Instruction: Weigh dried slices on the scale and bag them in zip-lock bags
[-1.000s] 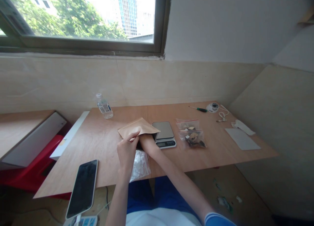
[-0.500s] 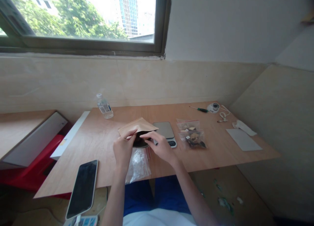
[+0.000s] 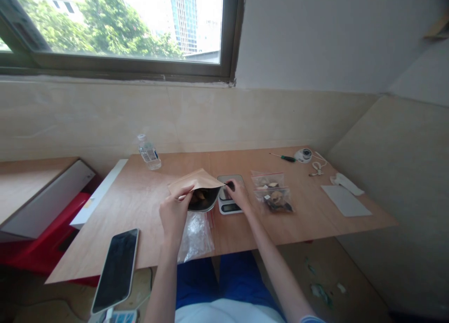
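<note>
My left hand [image 3: 175, 211] pinches the near left edge of a brown kraft paper pouch [image 3: 196, 177], closed on it. The pouch's mouth gapes toward me, showing a dark lining and some brown dried pieces [image 3: 199, 195] inside. Just right of the pouch, my right hand [image 3: 239, 196] is closed on a small dark piece [image 3: 230, 186], whose kind I cannot make out. That hand hovers over a kitchen scale [image 3: 231, 208] and partly hides its plate. Below the pouch lie clear zip bags [image 3: 197, 236] at the table's front edge.
Two zip bags of dried pieces [image 3: 277, 199] lie right of the scale. A water bottle [image 3: 149, 154] stands at the back left. A phone [image 3: 117, 269] is at the front left. A screwdriver [image 3: 287, 158], a white camera [image 3: 303, 155] and white paper [image 3: 345, 200] are farther right.
My right hand has come out of the pouch's mouth and moved right, over the scale, with a small dark piece in its fingers. My left hand still holds the pouch.
</note>
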Tool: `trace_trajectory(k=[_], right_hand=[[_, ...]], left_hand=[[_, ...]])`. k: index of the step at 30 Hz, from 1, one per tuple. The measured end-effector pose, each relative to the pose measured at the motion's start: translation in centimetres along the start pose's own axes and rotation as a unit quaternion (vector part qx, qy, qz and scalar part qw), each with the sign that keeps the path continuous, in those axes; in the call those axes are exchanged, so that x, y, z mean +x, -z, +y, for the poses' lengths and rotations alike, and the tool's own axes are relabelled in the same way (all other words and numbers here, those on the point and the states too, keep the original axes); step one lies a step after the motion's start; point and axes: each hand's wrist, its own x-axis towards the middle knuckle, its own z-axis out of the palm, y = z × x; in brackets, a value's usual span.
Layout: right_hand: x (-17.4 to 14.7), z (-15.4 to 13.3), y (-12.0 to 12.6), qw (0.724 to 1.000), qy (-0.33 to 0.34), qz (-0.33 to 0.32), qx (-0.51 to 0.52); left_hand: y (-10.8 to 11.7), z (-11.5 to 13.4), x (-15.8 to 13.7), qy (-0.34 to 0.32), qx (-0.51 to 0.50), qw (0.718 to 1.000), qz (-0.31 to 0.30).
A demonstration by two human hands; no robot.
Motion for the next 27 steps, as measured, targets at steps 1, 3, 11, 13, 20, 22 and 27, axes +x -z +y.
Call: trace_trajectory(k=[1, 3, 11, 13, 20, 22, 27], right_hand=[[0.0, -0.3, -0.1, 1.0, 0.008, 0.007, -0.007], [-0.7, -1.5, 0.0, 0.997, 0.03, 0.068, -0.024], [-6.6, -9.8, 1.1, 0.971, 0.239, 0.026, 0.016], [-6.5, -11.6, 0.6, 0.967, 0.235, -0.089, -0.033], [-2.4, -12.9, -4.1, 0.942, 0.125, -0.25, -0.185], [-1.5, -12.5, -5.6, 0.944, 0.101, -0.253, -0.188], [-1.9, -11.8, -6.3, 0.961, 0.079, -0.227, -0.138]], left_hand=[[0.0, 0.0, 0.0, -0.001, -0.002, 1.0, 0.0], [0.1, -0.1, -0.1, -0.004, -0.004, 1.0, 0.0], [-0.7, -0.4, -0.2, -0.014, 0.01, 1.0, -0.013], [-0.8, -0.6, -0.3, -0.021, 0.016, 1.0, -0.011], [-1.0, -0.8, -1.0, -0.011, 0.0, 1.0, 0.003], [-1.0, -0.8, -1.1, -0.011, -0.007, 1.0, 0.003], [-1.1, -0.9, -1.0, -0.018, -0.019, 1.0, -0.006]])
